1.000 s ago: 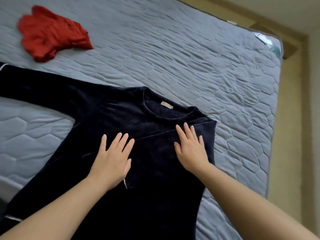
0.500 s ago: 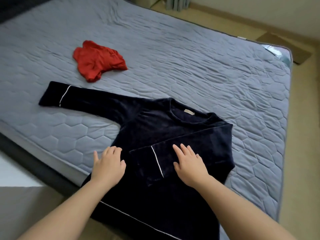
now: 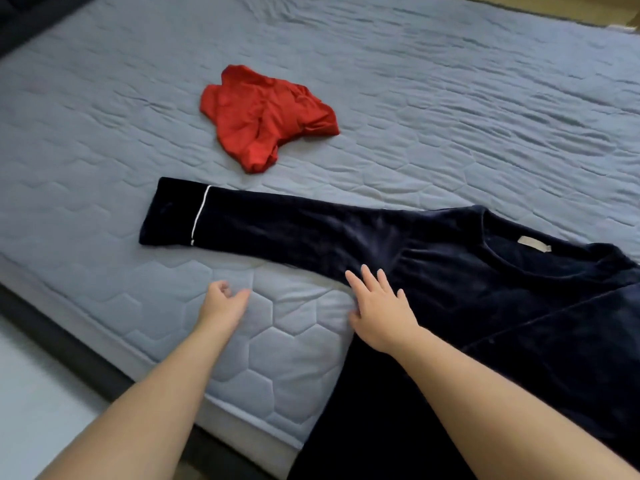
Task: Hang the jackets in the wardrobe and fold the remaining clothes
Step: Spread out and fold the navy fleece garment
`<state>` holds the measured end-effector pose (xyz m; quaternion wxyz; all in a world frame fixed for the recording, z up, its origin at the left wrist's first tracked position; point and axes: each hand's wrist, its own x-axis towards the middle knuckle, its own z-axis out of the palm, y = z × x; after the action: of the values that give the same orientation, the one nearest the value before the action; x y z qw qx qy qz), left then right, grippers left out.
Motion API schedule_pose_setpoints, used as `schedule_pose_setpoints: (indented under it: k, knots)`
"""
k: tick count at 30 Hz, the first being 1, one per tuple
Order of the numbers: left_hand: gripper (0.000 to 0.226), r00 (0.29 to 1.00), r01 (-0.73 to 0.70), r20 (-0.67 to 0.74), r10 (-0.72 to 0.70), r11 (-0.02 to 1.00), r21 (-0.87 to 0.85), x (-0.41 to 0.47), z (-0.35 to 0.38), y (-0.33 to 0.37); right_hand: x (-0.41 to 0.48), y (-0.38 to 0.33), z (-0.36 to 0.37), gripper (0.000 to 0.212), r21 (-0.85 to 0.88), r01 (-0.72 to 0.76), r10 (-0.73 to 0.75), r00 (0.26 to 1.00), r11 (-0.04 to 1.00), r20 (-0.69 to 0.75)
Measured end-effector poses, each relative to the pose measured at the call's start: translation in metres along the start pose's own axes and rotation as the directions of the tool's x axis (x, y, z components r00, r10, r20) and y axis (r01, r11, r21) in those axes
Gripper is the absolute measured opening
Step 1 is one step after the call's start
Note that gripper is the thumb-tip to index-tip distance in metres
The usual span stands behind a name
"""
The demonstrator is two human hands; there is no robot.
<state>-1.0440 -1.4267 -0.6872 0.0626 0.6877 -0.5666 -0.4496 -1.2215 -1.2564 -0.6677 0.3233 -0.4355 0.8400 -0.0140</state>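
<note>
A dark blue top (image 3: 485, 306) lies flat on the near right part of a grey quilted mattress (image 3: 104, 133), its lower part hanging over the near edge. One sleeve (image 3: 277, 223) stretches out straight to the left, ending in a cuff (image 3: 169, 213) marked by a thin white stripe (image 3: 200, 216). A small pale label (image 3: 533, 244) shows inside the round neck. A fold line runs across the chest at the right.

The right hand (image 3: 381, 313) rests palm down on the top where the stretched sleeve meets the body, fingers straight and spread, gripping nothing. The left hand (image 3: 221, 304) is over bare mattress just below the sleeve, apart from the cloth, fingers loosely curled and empty; whether it touches the mattress cannot be told.

Farther back on the mattress, just beyond the cuff, a red garment (image 3: 266, 116) lies crumpled. A dark bed frame (image 3: 69, 341) runs along the near edge, with pale floor (image 3: 34, 393) at the lower left.
</note>
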Motion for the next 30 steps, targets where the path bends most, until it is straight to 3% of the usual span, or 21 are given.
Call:
schedule_pose_setpoints:
  k: [2,5,8,10,14,20,24,28,30]
  knots:
    - [0.048,0.996,0.087,0.020,-0.084,0.945,-0.315,0.035,-0.008,0.004,0.037,-0.010,0.000,0.070,0.002,-0.025,0.025,0.998,1.000,-0.052]
    - [0.041,0.989,0.146,0.097,-0.109,0.743,-0.653,0.081,-0.020,0.013,0.084,-0.012,-0.004,0.068,0.111,-0.173,0.191,0.964,0.979,-0.183]
    - [0.021,0.989,0.150,0.129,-0.077,0.508,-0.848,0.120,-0.033,0.023,0.116,-0.009,0.000,0.066,0.182,-0.292,0.324,0.929,0.939,-0.181]
    - [0.029,0.992,0.114,0.076,-0.103,0.437,-0.892,0.145,-0.037,0.026,0.129,-0.013,0.011,0.069,0.097,-0.282,0.295,0.940,0.954,-0.169]
    - [0.040,0.947,-0.067,-0.234,-0.221,0.575,-0.816,0.180,-0.054,0.016,0.151,-0.030,0.028,0.077,-0.051,-0.182,0.162,0.951,0.982,-0.263]
    - [0.040,0.988,0.016,-0.057,-0.146,0.455,-0.890,0.192,-0.058,0.002,0.181,-0.056,0.036,0.080,-0.229,-0.054,-0.023,0.946,0.972,-0.325]
    - [0.048,0.982,-0.006,-0.097,-0.162,0.484,-0.875,0.200,-0.043,-0.008,0.210,-0.091,0.042,0.084,-0.191,-0.079,0.003,0.929,0.978,-0.369]
    - [0.039,0.978,0.018,-0.097,-0.185,0.539,-0.842,0.203,-0.046,-0.008,0.216,-0.118,0.047,0.078,-0.219,0.079,-0.155,0.922,0.972,-0.354]
    - [0.028,0.979,0.033,-0.088,-0.185,0.565,-0.825,0.198,-0.051,-0.004,0.207,-0.111,0.042,0.072,-0.144,0.165,-0.205,0.920,0.976,-0.335]
